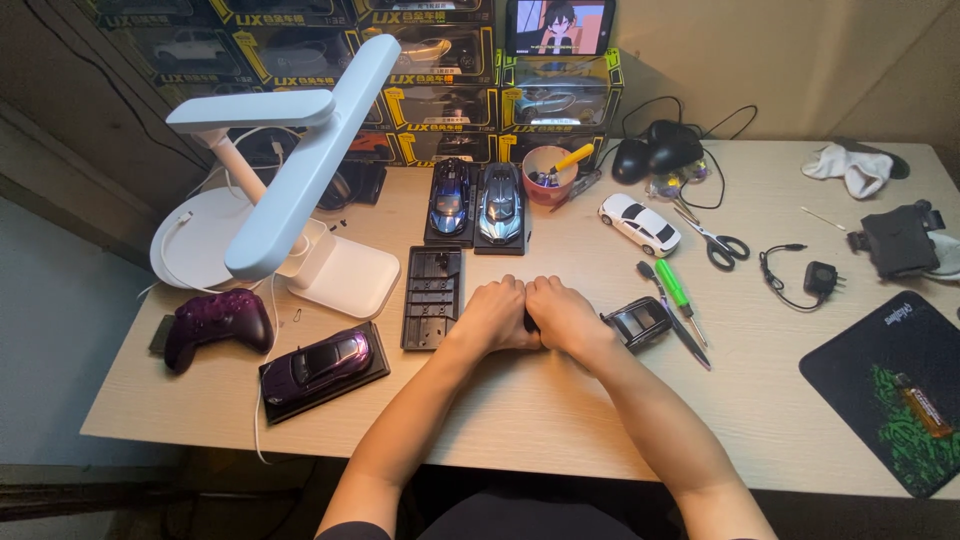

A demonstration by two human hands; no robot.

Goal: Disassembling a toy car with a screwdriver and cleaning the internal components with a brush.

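left hand [492,315], right hand [565,313], touching, on desk [560,410]

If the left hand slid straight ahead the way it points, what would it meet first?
Probably the silver-blue model car on its black base. The left hand points away up the table, with bare wood between; the exact line is uncertain.

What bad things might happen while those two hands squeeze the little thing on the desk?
The left hand and right hand are pressed together around a small dark thing that is mostly hidden; pushing hard might snap it or pinch a finger. The green screwdriver and the dark car part lie right beside the right hand, so a sudden slip could knock them away. The scissors lie open nearby, a hazard if reached for blindly.
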